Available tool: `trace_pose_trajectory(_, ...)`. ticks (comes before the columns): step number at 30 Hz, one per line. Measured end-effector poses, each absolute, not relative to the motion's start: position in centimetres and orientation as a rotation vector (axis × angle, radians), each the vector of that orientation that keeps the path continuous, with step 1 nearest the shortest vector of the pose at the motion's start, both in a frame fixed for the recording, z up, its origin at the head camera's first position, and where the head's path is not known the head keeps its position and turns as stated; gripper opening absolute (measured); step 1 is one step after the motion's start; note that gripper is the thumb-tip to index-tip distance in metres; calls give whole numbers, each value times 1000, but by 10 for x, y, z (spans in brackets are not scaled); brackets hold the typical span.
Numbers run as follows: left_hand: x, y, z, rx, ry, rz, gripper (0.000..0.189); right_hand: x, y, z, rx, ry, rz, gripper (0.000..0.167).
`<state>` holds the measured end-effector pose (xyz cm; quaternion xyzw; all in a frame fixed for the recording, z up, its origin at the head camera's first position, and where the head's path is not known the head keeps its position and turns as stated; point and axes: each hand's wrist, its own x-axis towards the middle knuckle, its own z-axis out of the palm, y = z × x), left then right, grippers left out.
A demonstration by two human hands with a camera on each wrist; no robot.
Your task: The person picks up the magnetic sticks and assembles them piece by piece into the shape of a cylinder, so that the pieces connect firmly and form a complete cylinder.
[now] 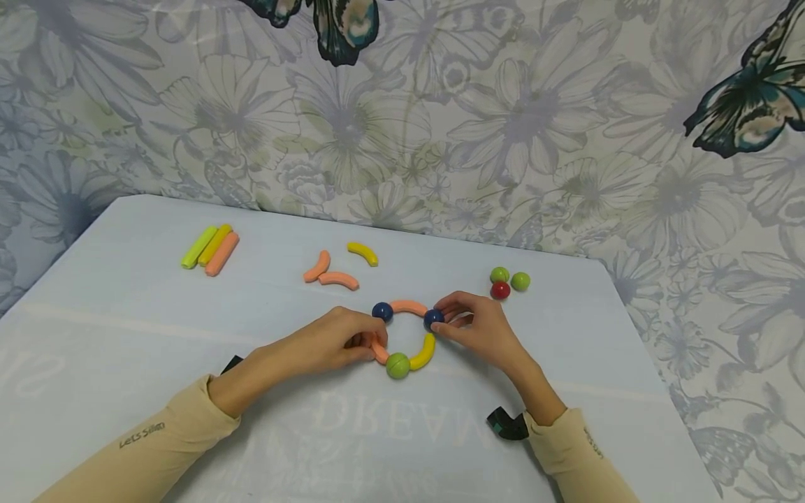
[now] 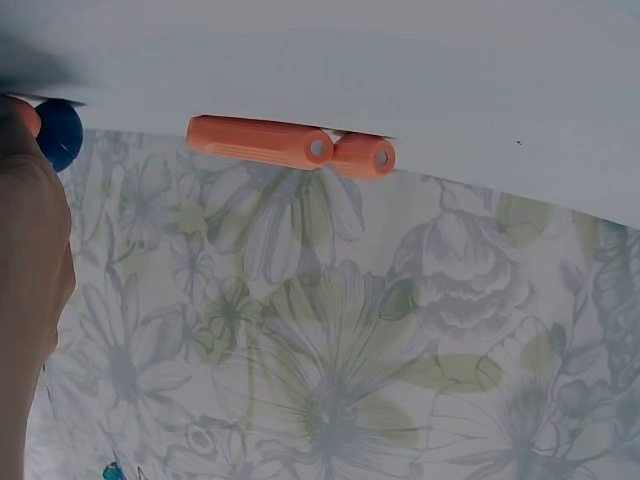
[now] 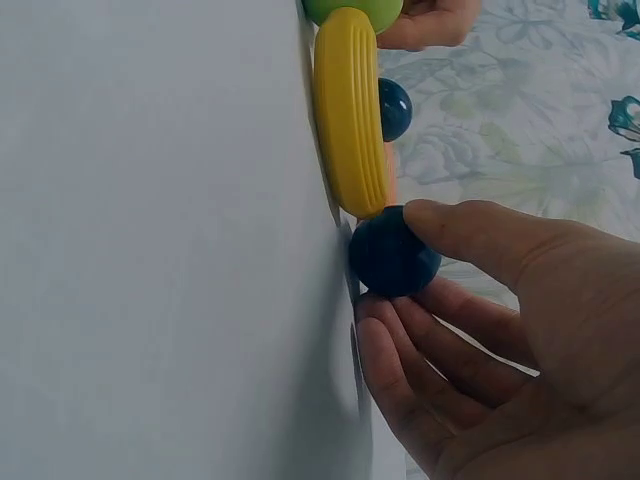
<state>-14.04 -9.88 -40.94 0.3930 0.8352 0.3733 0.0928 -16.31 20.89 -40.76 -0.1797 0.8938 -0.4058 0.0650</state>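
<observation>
1. Head view: my left hand (image 1: 344, 339) pinches the left coral rod (image 1: 380, 351) of a ring lying on the table (image 1: 270, 447). It runs into the green ball (image 1: 397, 366); my fingers cover its end near the left blue ball (image 1: 382, 312). Pushing sideways here could skew the ring and part a joint.
2. Head view: my right hand (image 1: 481, 327) grasps the right blue ball (image 1: 433, 320), where the top coral rod (image 1: 409, 307) and yellow rod (image 1: 423, 352) meet. If I tug or twist it, 1 of those 2 rods could come away.
3. Head view: 3 loose balls (image 1: 499, 290) sit just beyond my right hand; a careless knuckle could set them rolling.
4. Left wrist view: my hand is cut off at the edge, so I can't fairly judge how firm that pinch is; a weak hold would let the rod turn.
5. Right wrist view: my thumb and fingertips hold the smooth ball beside the yellow rod's end. Pressing off-centre could make it slip.
</observation>
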Motion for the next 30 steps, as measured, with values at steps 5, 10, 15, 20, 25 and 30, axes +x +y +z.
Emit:
trace_pose_trajectory(5, -141, -99, -410, 1163, 2488, 1135, 17, -164, 209, -407, -571, 2704, -1200, 27)
trace_pose_trajectory(10, -142, -99, -411, 1141, 2514, 1147, 18, -165, 209, -405, -598, 2687, -1168, 25)
trace_pose_trajectory(15, -142, -99, -411, 1110, 2548, 1146, 19, -165, 212, -404, -597, 2690, -1126, 22)
trace_pose_trajectory(20, -142, -100, -412, 1066, 2623, 1172, 22, -164, 211, -404, -574, 2696, -1123, 21)
trace_pose_trajectory(25, -142, -100, -412, 1035, 2707, 1191, 24, -161, 207, -405, -493, 2736, -1166, 23)
trace_pose_trajectory(30, -142, -99, -409, 975, 2712, 1178, 26, -158, 203, -406, -382, 2818, -1162, 25)
